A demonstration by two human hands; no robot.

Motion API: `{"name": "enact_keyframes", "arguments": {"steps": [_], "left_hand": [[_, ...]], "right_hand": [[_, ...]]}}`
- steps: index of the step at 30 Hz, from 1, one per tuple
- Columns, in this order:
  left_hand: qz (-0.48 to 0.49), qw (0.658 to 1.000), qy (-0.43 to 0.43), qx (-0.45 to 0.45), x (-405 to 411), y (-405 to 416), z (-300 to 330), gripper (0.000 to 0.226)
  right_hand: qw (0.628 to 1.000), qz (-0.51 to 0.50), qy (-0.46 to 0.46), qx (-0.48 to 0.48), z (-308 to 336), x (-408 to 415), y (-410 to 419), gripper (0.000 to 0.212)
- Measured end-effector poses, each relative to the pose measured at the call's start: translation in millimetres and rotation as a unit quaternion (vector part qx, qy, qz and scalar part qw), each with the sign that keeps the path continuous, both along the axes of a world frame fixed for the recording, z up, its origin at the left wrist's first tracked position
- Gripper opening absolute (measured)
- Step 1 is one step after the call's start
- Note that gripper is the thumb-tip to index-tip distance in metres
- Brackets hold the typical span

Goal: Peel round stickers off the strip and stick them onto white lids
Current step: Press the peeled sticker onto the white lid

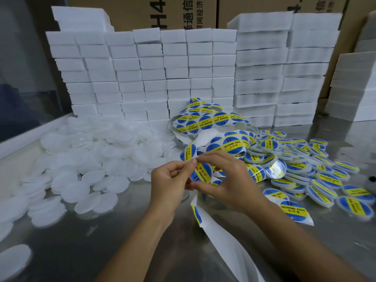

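Note:
A long white backing strip carrying round blue-and-yellow stickers loops across the middle of the metal table and trails down towards me. My left hand and my right hand meet over it at the centre. Both pinch one round sticker at its top edge, and the sticker hangs between my fingers. Plain white lids lie heaped on the left. Lids with stickers on them are piled on the right.
Stacks of white foam blocks form a wall behind the piles, with brown cartons behind them. Empty backing paper runs between my forearms to the near edge. A loose lid lies at the near left.

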State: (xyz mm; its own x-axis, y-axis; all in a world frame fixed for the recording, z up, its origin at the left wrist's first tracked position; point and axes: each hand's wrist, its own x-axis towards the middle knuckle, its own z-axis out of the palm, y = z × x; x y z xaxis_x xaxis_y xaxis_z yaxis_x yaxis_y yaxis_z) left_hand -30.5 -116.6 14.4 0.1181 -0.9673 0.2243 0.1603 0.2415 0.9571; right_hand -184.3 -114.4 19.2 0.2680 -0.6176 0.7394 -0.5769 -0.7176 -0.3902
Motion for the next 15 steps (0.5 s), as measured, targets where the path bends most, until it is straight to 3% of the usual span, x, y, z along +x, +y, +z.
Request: {"name": "enact_keyframes", "arguments": {"steps": [5, 9, 12, 15], "left_hand": [[0.046, 0.998, -0.043, -0.029, -3, -5, -6, 0.027], [0.141, 0.982, -0.120, -0.048, 3, -11, -13, 0.006], [0.092, 0.990, -0.105, 0.023, 1, -13, -17, 0.031], [0.035, 0.991, -0.097, 0.080, -3, -9, -19, 0.046]], "right_hand": [[0.999, -0.022, -0.035, 0.004, -5, -5, -6, 0.034], [0.985, -0.120, -0.119, -0.019, -3, -32, -25, 0.023], [0.954, -0.235, -0.185, -0.013, 2, -65, -42, 0.023], [0.929, -0.321, -0.180, -0.035, 0, -92, -54, 0.024]]}}
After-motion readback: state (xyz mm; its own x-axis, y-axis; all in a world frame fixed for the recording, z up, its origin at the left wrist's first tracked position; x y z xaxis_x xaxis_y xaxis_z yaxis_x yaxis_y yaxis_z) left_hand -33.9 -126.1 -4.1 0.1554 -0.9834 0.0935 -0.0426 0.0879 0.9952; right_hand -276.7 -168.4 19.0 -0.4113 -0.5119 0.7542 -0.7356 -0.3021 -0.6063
